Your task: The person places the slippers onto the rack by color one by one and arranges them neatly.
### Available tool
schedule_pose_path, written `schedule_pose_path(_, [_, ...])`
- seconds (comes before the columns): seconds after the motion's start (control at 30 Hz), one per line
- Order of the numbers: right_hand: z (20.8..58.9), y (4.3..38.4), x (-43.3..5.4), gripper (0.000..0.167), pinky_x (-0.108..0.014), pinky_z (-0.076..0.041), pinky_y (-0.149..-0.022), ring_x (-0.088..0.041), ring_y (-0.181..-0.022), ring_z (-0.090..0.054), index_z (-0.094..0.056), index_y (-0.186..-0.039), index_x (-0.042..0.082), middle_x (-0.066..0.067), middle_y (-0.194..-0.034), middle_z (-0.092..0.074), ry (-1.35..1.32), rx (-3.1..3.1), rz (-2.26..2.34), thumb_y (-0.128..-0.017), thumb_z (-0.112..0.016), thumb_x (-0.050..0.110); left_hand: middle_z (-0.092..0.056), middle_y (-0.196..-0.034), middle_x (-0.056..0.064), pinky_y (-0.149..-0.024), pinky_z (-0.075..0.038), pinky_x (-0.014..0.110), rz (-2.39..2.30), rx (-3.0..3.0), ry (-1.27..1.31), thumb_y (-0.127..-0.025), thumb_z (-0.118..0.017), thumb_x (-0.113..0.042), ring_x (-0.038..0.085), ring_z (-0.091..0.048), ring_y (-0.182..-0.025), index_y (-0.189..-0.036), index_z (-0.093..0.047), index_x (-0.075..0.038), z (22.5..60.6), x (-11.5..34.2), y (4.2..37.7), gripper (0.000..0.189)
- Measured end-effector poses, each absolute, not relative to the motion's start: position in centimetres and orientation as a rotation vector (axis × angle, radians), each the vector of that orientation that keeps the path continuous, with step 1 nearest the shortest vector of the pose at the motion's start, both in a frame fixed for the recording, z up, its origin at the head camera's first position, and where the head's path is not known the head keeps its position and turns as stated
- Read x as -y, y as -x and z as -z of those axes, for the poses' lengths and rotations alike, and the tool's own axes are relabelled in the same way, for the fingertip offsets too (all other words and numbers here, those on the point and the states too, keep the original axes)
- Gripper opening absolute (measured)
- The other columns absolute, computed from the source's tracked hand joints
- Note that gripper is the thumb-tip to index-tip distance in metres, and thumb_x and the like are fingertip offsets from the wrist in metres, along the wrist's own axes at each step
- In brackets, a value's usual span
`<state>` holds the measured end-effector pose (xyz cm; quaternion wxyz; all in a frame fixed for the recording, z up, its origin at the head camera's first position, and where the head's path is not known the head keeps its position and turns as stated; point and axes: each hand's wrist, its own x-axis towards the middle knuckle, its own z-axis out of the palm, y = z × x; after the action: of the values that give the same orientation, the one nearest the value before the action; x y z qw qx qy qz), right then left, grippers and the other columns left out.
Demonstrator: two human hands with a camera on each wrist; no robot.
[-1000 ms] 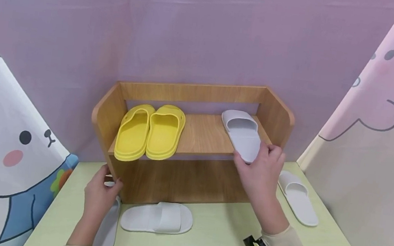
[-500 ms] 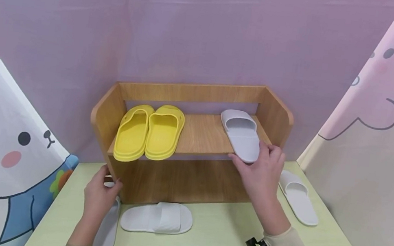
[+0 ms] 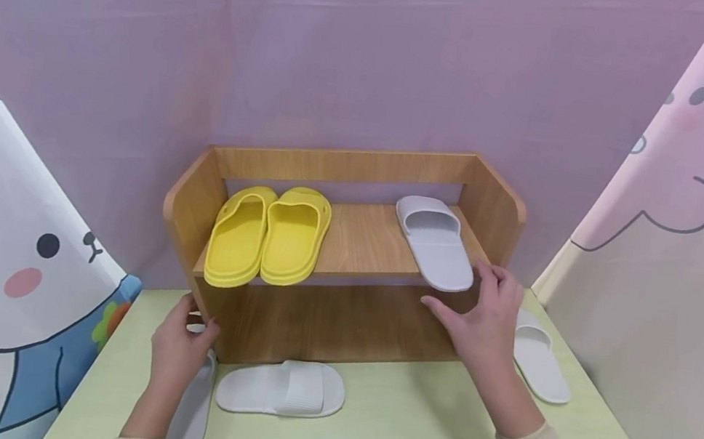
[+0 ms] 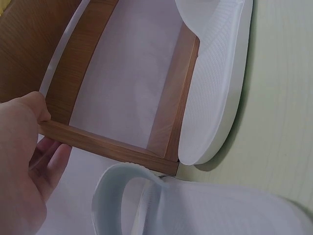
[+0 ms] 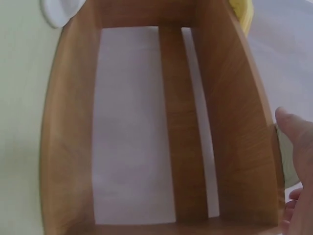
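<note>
A wooden shoe rack (image 3: 362, 243) stands against the back curtain. With thumb and fingers my left hand (image 3: 178, 345) pinches the front edge of its left side panel (image 4: 112, 149). On the upper shelf at the right lies a light grey slipper (image 3: 442, 260), toe to the back, its heel slightly over the front edge. My right hand (image 3: 485, 320) is just in front of that heel, thumb and fingers spread and holding nothing. A pair of yellow clogs (image 3: 292, 245) occupies the left of the same shelf.
A white slipper (image 3: 281, 389) lies crosswise before the rack. Another slipper (image 3: 192, 405) is partly hidden by my left forearm. A third slipper (image 3: 541, 364) lies right of the rack on the pale green table (image 3: 378, 435). Printed curtains (image 3: 370, 68) enclose the table.
My right hand has let go of the grey slipper's heel and drawn back slightly right and down. The slipper stays on the shelf. My left hand keeps its place on the rack.
</note>
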<state>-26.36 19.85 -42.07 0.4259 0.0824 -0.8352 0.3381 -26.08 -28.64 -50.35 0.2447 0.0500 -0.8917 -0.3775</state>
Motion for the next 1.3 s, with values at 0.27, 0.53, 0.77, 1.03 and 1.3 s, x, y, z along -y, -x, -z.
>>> schedule_pose_path(0.27, [44.1,25.9,-22.3,0.089,-0.05,-0.039,-0.096,-0.048,-0.125,-0.046,-0.06,-0.143,-0.007,-0.03,-0.13,-0.052,-0.248,1.998,-0.838,-0.069,-0.107,0.013,-0.071,-0.13,0.016,-0.079,-0.07,0.052,1.018,2.43,-0.14,-0.099,-0.077,-0.01,0.039,-0.074,-0.112,-0.145,-0.061,-0.01,50.5,28.8,26.3,0.049])
schedule_pose_path(0.53, [46.0,26.1,-24.4,0.069,-0.03,-0.038,-0.094,-0.043,-0.11,-0.054,-0.054,-0.138,-0.012,-0.032,-0.127,-0.055,-0.224,1.956,-0.934,-0.082,-0.092,0.001,-0.072,-0.13,0.016,-0.078,-0.07,0.052,1.02,2.423,-0.133,-0.099,-0.078,-0.01,0.039,-0.074,-0.111,-0.143,-0.061,-0.01,50.7,29.0,26.5,0.047])
schedule_pose_path(0.77, [47.6,26.4,-25.2,0.068,-0.021,-0.047,-0.09,-0.024,-0.109,-0.059,-0.051,-0.151,-0.007,-0.025,-0.133,-0.061,-0.112,2.069,-1.121,-0.092,-0.084,-0.003,-0.071,-0.131,0.018,-0.079,-0.07,0.054,1.029,2.435,-0.132,-0.099,-0.078,-0.011,0.041,-0.074,-0.111,-0.144,-0.06,-0.009,50.8,28.9,26.5,0.048])
schedule_pose_path(1.03, [49.2,27.5,-25.9,0.065,-0.006,-0.048,-0.088,-0.041,-0.105,-0.068,-0.052,-0.154,-0.007,-0.027,-0.128,-0.067,-0.212,2.085,-1.173,-0.094,-0.078,-0.011,-0.071,-0.13,0.017,-0.078,-0.07,0.053,1.027,2.421,-0.122,-0.099,-0.078,-0.011,0.04,-0.075,-0.11,-0.145,-0.061,-0.01,50.8,28.9,26.5,0.05])
schedule_pose_path(1.3, [50.5,28.4,-26.2,0.06,-0.006,-0.052,-0.083,-0.029,-0.102,-0.066,-0.054,-0.15,-0.008,-0.026,-0.124,-0.069,-0.236,2.106,-1.152,-0.095,-0.074,-0.015,-0.071,-0.129,0.018,-0.078,-0.07,0.053,1.029,2.419,-0.119,-0.098,-0.079,-0.009,0.04,-0.075,-0.109,-0.144,-0.061,-0.009,50.8,28.9,26.5,0.049])
